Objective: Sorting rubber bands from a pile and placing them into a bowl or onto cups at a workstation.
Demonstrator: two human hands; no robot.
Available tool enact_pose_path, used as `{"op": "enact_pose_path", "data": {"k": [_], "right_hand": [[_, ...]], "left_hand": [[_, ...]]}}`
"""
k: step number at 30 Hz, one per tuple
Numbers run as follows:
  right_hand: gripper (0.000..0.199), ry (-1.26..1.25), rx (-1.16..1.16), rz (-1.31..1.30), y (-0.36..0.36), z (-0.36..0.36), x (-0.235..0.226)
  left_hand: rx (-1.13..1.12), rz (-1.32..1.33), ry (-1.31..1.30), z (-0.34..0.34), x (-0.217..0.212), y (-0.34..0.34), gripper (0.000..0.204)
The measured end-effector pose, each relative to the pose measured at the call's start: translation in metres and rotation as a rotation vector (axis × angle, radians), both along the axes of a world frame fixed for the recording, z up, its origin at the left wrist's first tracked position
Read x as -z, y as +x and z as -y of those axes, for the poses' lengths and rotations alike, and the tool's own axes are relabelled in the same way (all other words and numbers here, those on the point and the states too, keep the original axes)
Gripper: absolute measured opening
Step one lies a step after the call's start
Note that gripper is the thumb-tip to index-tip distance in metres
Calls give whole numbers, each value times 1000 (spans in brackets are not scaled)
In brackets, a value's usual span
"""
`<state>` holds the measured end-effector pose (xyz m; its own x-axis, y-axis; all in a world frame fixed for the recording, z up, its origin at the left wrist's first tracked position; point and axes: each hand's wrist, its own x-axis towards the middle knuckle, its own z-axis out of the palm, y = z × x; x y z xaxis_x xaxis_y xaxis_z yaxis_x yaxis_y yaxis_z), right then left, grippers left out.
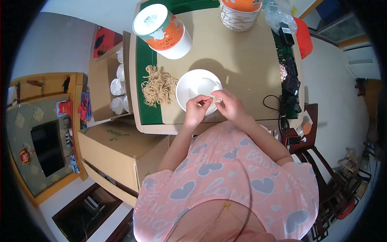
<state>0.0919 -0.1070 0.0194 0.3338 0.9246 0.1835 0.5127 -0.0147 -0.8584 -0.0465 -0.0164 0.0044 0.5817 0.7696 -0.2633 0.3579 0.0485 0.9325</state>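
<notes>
A white paper bucket [186,85] stands mouth up at the near side of the table, its inside facing me. Over its near rim, my left hand [196,110] and my right hand [231,106] meet with fingertips pinched. Between them shows a short bit of pale twine [215,100], mostly hidden by the fingers. Left of the bucket lies a loose, tangled heap of tan twine [158,86]. Behind that heap, a stack of orange and white paper buckets [171,38] stands upside down, printed with a cartoon figure.
At the far side is another stack of orange buckets [239,18] with twine hanging round it. Black power adapters and cables [291,84] line the table's right edge. A cardboard sheet [252,72] covers the tabletop. Cardboard boxes [121,147] stand to the left.
</notes>
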Motion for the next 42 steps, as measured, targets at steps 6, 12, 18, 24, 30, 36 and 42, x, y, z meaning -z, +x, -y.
{"op": "enact_pose_path", "data": {"k": [6, 12, 18, 24, 30, 36, 42], "right_hand": [[33, -43, 29, -56, -3, 0, 5], [31, -126, 67, -153, 0, 0, 8], [27, -145, 53, -100, 2, 1, 4], [23, -86, 79, -77, 1, 1, 7], [11, -37, 59, -67, 0, 0, 10], [7, -71, 50, -56, 2, 2, 9], [8, -76, 64, -30, 0, 3, 7]], "left_hand": [[17, 6, -3, 0, -4, 0, 17], [161, -39, 247, 5, -14, 6, 24], [177, -75, 392, 7, -16, 11, 14], [132, -92, 479, 9, -16, 11, 9], [54, -40, 346, 10, -16, 8, 12], [21, -46, 132, 5, -10, -1, 14], [49, -27, 140, 5, -5, 2, 9]]}}
